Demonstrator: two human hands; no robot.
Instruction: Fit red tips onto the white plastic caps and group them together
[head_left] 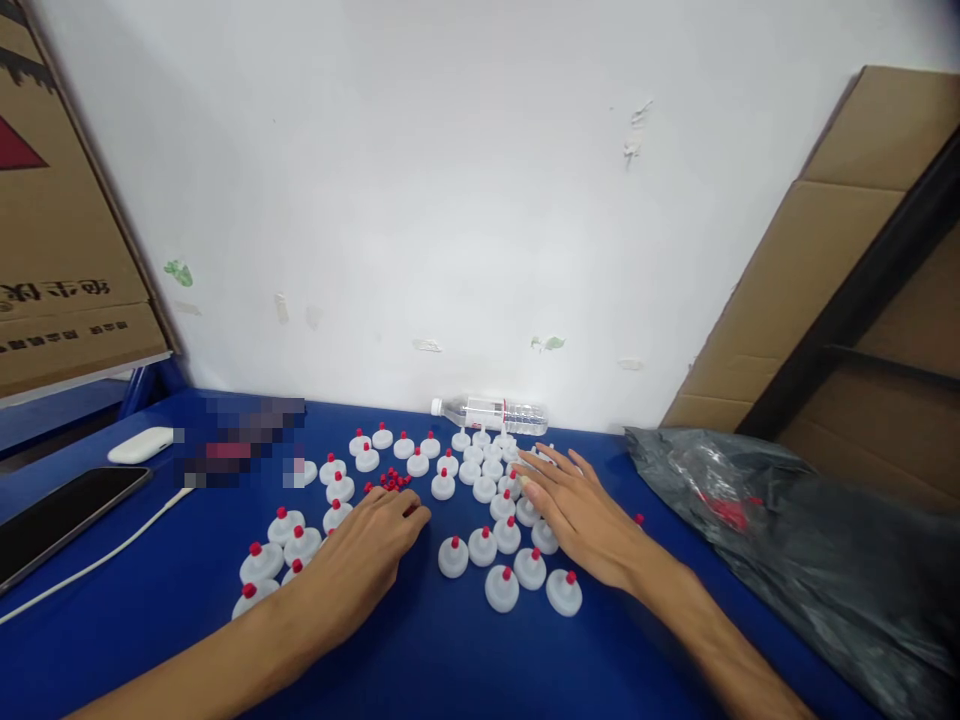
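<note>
Many white plastic caps with red tips (481, 545) stand spread over a blue table (450, 660). A small heap of loose red tips (391, 480) lies among them. My left hand (367, 555) rests palm down just below that heap, fingers curled toward it; whether it holds anything is hidden. My right hand (574, 515) lies flat over the caps at the right of the group, fingers stretched and apart, fingertips touching caps near the back.
A clear water bottle (491, 413) lies against the white wall. A black plastic bag (810, 545) fills the right side. At left lie a dark phone (60, 515), a white charger (140, 445) and its cable. Cardboard leans at both sides.
</note>
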